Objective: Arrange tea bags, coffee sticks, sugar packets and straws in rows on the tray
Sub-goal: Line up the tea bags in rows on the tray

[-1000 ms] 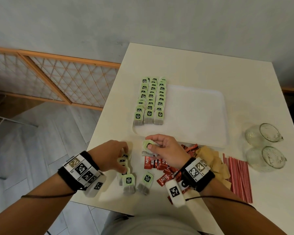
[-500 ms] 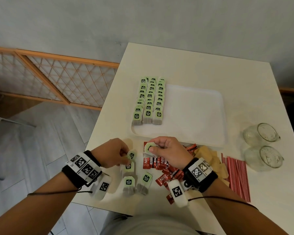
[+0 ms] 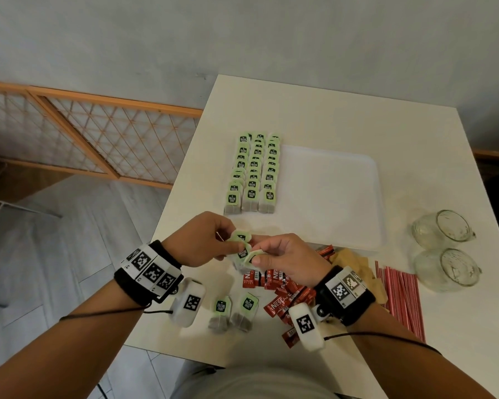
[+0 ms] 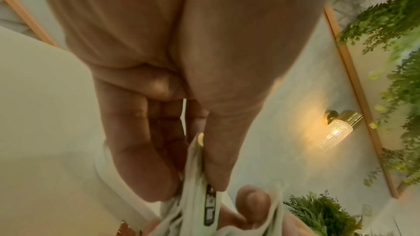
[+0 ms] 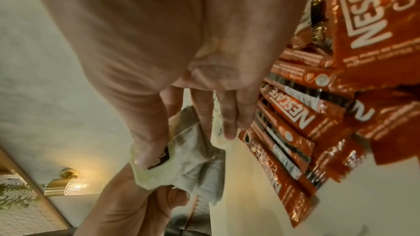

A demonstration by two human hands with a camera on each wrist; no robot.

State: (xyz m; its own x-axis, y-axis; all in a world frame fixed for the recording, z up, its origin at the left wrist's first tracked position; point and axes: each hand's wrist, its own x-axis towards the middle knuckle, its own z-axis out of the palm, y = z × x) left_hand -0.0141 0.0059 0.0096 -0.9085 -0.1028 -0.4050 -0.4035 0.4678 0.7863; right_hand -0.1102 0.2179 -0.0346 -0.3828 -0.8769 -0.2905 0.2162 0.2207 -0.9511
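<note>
Tea bags [image 3: 244, 249] are pinched between both hands, left hand [image 3: 198, 240] and right hand [image 3: 283, 262], above the table's [image 3: 329, 110] near edge, seemingly gathered for the tray's [image 3: 343, 197] left-edge rows [image 3: 252, 174].

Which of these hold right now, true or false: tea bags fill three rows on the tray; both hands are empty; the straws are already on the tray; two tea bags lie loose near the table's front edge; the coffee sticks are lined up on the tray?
1. Tea bags stand in three rows along the left side of the tray. True.
2. Both hands are empty. False: the left hand and right hand both grip a held tea bag bunch.
3. The straws are on the tray. False: they lie on the table, right of the tray's near corner.
4. Two loose tea bags lie near the front edge. True.
5. The coffee sticks are lined up on the tray. False: they lie in a pile on the table.
</note>
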